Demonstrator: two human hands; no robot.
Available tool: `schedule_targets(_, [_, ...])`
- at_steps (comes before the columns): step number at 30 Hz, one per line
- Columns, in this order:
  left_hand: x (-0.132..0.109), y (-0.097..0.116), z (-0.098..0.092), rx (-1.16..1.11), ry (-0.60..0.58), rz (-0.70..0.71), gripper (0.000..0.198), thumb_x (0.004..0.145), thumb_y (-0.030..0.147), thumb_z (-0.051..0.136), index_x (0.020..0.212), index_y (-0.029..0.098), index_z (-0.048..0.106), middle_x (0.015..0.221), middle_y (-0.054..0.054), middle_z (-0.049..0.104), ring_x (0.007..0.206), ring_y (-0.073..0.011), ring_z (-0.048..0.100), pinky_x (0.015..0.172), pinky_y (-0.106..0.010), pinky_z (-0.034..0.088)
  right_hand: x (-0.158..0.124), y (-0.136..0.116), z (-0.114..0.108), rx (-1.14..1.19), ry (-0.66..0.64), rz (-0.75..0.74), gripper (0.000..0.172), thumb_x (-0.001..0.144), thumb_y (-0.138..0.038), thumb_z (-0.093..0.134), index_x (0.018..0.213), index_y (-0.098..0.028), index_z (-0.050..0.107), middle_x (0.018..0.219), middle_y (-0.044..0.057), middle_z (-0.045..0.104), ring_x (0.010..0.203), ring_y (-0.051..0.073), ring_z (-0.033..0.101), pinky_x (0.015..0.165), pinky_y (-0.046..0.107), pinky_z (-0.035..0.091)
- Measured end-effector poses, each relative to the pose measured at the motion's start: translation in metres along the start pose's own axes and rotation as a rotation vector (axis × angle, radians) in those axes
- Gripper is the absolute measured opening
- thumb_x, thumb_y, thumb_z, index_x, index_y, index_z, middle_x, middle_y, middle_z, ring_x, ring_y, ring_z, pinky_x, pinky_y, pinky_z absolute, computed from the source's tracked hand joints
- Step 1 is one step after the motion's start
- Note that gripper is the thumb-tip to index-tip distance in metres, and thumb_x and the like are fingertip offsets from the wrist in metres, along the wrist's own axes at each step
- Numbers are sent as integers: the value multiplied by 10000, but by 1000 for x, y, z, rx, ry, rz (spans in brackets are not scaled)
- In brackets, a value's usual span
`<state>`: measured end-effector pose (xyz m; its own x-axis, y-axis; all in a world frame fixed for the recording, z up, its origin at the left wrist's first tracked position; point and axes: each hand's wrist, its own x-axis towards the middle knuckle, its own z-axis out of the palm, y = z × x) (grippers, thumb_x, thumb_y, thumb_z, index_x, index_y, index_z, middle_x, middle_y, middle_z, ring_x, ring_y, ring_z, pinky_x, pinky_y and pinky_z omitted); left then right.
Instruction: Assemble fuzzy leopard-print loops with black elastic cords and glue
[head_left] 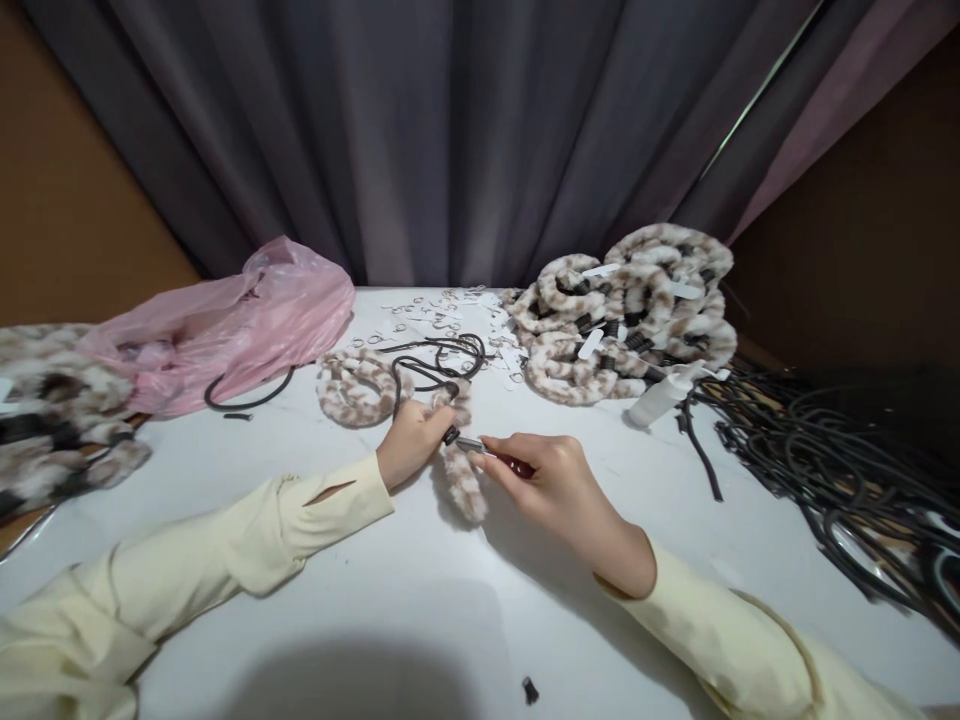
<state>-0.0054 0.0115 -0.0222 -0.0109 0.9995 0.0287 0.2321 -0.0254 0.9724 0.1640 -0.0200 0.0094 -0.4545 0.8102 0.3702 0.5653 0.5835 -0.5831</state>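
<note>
My left hand (412, 438) is closed on a spotted brown-and-white furry strap (463, 485), whose loose end hangs toward me. A small black end piece (451, 435) sticks out by the left thumb. My right hand (562, 490) grips the dark red handle of a screwdriver (472, 445), its metal shaft pointing left with the tip at the black piece. Whether the tip is inside the piece I cannot tell. Behind the left hand lie a coiled furry strap (358, 388) and looped black cords (431, 365).
A pink plastic bag (255, 310) and furry pieces (60, 420) lie left. Small metal hooks (435, 315) are scattered at the back. Furry coils (637, 310), a white bottle (660, 398) and tangled black cords (847, 460) occupy the right. A black scrap (530, 690) lies near the front.
</note>
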Motion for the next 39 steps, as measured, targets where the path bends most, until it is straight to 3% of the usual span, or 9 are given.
schedule_targets(5, [-6, 1, 1, 246, 139, 162, 422, 724, 377, 449, 401, 199, 243, 386, 55, 229, 395, -67, 248, 406, -236, 212, 6, -4, -7, -5, -114, 107, 242, 837, -226, 527, 690, -135, 696, 568, 29, 637, 461, 83, 442, 496, 219, 291])
schedule_targets(12, [-10, 3, 2, 384, 145, 340, 460, 781, 396, 466, 416, 184, 284, 382, 56, 256, 396, -72, 291, 433, -234, 243, 12, -8, -12, -37, -122, 99, 242, 831, -207, 520, 657, -127, 668, 530, 9, 585, 465, 77, 386, 495, 220, 272])
schedule_targets(17, [-8, 3, 2, 346, 130, 298, 453, 753, 422, 460, 407, 194, 276, 373, 53, 259, 396, -80, 294, 443, -240, 259, 10, -10, -17, -43, -150, 104, 263, 838, -240, 511, 664, -129, 675, 520, 12, 584, 463, 82, 400, 491, 220, 279])
schedule_targets(23, [-2, 0, 0, 111, 61, 95, 386, 739, 424, 495, 459, 179, 393, 450, 36, 375, 469, -96, 356, 474, -238, 301, 10, -9, -32, 15, -156, 205, 269, 808, -309, 561, 772, -103, 730, 574, 36, 649, 472, 89, 445, 470, 214, 301])
schedule_targets(28, [-4, -2, 0, -39, 15, 71, 443, 778, 424, 492, 444, 194, 314, 396, 58, 277, 415, -80, 271, 429, -245, 239, 10, -8, -31, 76, -145, 226, 289, 809, -328, 561, 797, -99, 735, 587, 29, 653, 491, 93, 470, 463, 201, 324])
schedule_targets(39, [-8, 3, -1, 3, 5, 115, 483, 805, 441, 461, 431, 198, 275, 394, 46, 253, 406, -79, 250, 410, -259, 219, 6, -9, -17, 169, -139, 231, 294, 818, -334, 549, 838, -104, 730, 628, 35, 661, 527, 103, 486, 489, 200, 361])
